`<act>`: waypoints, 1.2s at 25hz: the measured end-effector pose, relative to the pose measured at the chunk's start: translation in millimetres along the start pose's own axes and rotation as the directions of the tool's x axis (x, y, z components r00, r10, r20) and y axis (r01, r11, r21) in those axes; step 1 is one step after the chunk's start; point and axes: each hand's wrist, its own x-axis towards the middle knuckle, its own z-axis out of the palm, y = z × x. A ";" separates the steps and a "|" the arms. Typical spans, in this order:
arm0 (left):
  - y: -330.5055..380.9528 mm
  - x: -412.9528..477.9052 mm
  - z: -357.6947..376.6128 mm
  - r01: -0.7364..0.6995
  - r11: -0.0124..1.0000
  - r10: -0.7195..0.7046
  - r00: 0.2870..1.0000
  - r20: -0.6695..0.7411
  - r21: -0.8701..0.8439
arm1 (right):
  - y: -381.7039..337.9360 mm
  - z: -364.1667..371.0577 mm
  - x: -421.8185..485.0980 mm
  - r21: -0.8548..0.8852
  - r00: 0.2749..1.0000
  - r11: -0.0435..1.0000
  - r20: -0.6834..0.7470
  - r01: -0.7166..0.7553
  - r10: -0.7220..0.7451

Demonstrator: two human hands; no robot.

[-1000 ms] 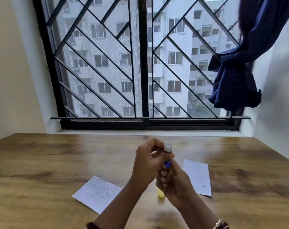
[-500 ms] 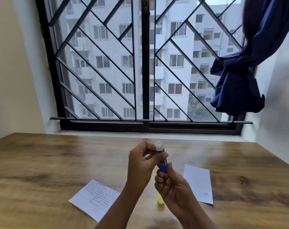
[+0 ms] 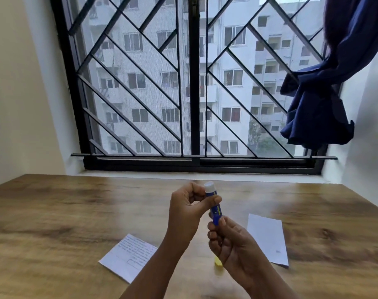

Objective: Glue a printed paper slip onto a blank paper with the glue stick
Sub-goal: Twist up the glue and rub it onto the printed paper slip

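Blue glue stick (image 3: 214,209) upright above the table (image 3: 54,212), pinched between both my hands.
My left hand (image 3: 187,209) grips its barrel, right hand (image 3: 229,240) its base; light, rigid, slick plastic.

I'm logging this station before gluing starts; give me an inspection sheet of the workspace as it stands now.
Surface: wooden table, brown grain, papers lying flat on it.
Job's things: glue stick, blue body, white tip up, held above the table; printed slip lies left of the arms; blank paper lies right.
Clutter: small yellow object, partly hidden under the right hand, possibly the cap.
Grippers: left hand pinches the stick's upper part; right hand grips its base.
Cables: nothing seen.
Surroundings: barred window, blue curtain tied at right, pale walls.
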 end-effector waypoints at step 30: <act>-19.3 -7.3 -17.3 0.186 0.976 -0.176 0.980 0.094 -0.112 | 9.2 9.4 -3.5 -0.082 0.990 0.987 -0.043 -0.136 0.133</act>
